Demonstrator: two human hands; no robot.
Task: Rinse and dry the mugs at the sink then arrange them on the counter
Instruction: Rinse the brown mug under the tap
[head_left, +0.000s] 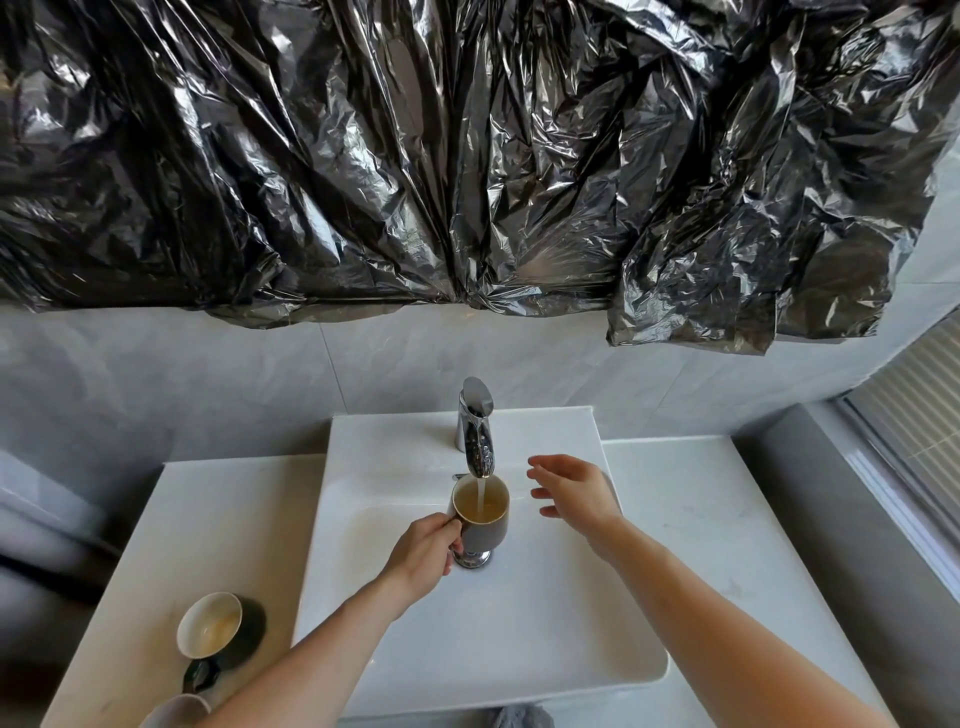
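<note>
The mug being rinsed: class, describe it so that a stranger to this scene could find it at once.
Start at the white sink and follow the chrome tap down to its running stream. The dark mug sits right under it, filling with cloudy water, its handle gripped by the left hand. The other dark mug stands on the counter, unheld.

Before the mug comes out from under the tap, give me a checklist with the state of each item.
1. Left hand has a grip on the mug by its handle: ok.
2. Water from the faucet lands inside the mug: ok.
3. Mug is held upright over the sink: ok.
4. Water in the mug runs clear: not ok, it looks yellowish.
5. Right hand is free, open beside the faucet: ok.
6. Other mugs wait on the counter: ok, a tipped mug lies left of the sink; whether it is rinsed, cannot tell.
</note>
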